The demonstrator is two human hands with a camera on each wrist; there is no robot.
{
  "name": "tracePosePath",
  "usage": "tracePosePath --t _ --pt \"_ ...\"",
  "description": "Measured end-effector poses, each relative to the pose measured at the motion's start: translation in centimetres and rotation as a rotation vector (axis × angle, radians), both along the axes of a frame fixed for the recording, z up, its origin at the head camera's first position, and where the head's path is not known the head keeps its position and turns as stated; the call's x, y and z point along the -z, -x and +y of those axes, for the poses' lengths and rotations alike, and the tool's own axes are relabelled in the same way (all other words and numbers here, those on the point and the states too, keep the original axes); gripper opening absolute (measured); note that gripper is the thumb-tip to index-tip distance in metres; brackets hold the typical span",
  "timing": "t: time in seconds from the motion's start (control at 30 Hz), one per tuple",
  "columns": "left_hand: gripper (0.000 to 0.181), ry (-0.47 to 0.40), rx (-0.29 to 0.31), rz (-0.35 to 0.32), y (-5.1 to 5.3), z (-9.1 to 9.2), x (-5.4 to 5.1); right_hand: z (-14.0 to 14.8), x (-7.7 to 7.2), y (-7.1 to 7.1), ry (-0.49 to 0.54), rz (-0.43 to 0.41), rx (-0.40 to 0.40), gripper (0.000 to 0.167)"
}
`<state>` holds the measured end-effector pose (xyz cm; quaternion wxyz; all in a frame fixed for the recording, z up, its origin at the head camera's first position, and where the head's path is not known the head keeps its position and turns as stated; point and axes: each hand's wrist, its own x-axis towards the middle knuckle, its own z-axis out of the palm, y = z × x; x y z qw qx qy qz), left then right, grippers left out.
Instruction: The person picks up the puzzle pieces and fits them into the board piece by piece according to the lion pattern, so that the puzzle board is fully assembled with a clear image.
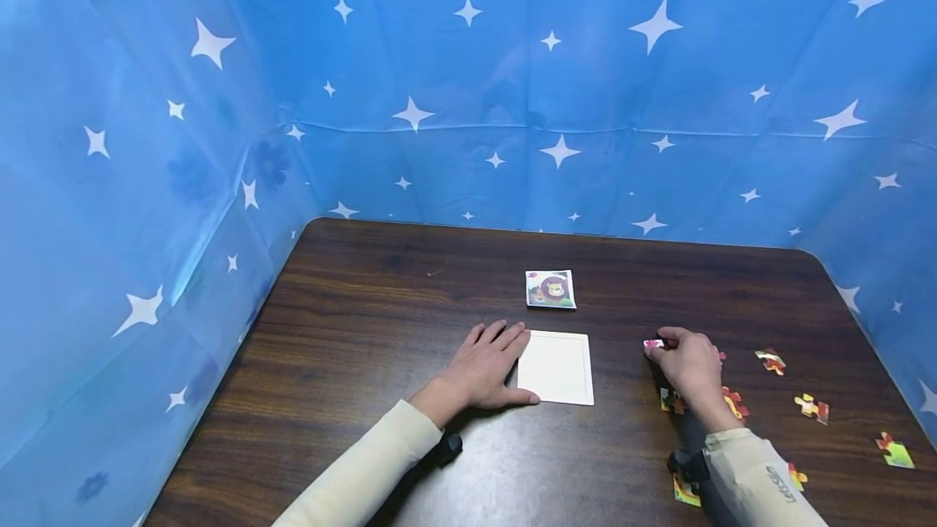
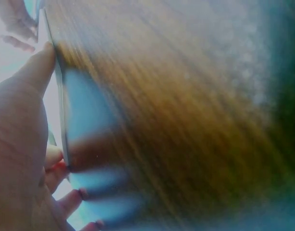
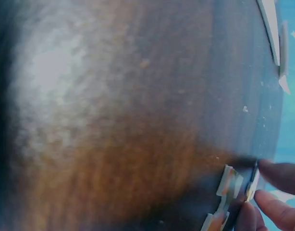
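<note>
A square white puzzle board (image 1: 558, 369) with a thin border line lies flat on the dark wooden table. Along its left edge rests my left hand (image 1: 485, 368), fingers spread, the thumb touching the lower left corner. My right hand (image 1: 690, 363) pinches a small puzzle piece (image 1: 652, 344) with pink and white on it, to the right of the board. In the right wrist view the pinched piece (image 3: 252, 185) is seen nearly edge-on between thumb and fingertips. Under and beside that hand lie loose jigsaw pieces (image 1: 734, 402), some partly covered by the hand and sleeve.
Behind the board lies a square picture card (image 1: 551, 289) showing a lion. Several more jigsaw pieces (image 1: 811, 408) are scattered across the right side of the table (image 1: 351, 307). A blue curtain (image 1: 468, 80) with white stars hangs along the back and sides.
</note>
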<state>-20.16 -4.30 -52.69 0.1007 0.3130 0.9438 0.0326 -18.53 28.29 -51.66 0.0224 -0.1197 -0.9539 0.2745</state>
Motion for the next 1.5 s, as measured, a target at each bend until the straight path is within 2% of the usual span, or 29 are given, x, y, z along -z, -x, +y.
tracePosePath --t 0.17,0.47,0.83,1.17,1.27,1.5 --pt "0.101 0.006 0.007 0.006 0.0 0.1 -0.1 -0.4 0.3 -0.1 -0.038 0.027 0.026 0.034" --pt "0.102 -0.001 0.003 0.019 0.0 0.2 -0.2 -0.7 0.1 -0.4 -0.029 0.078 0.055 0.032" --pt "0.102 0.001 0.006 0.016 0.0 0.1 -0.1 -1.1 -0.1 -0.3 -0.02 0.062 0.097 0.032" --pt "0.101 0.002 0.002 0.011 -0.1 0.0 -0.2 -0.6 0.1 -0.2 -0.024 0.092 0.071 0.035" --pt "0.101 -0.001 0.002 0.008 -0.1 0.0 -0.3 -0.2 0.1 -0.1 -0.013 0.088 0.072 0.033" --pt "0.101 -0.005 0.0 0.007 -0.1 -0.1 -0.2 0.6 -0.3 0.0 0.072 0.049 0.135 0.028"
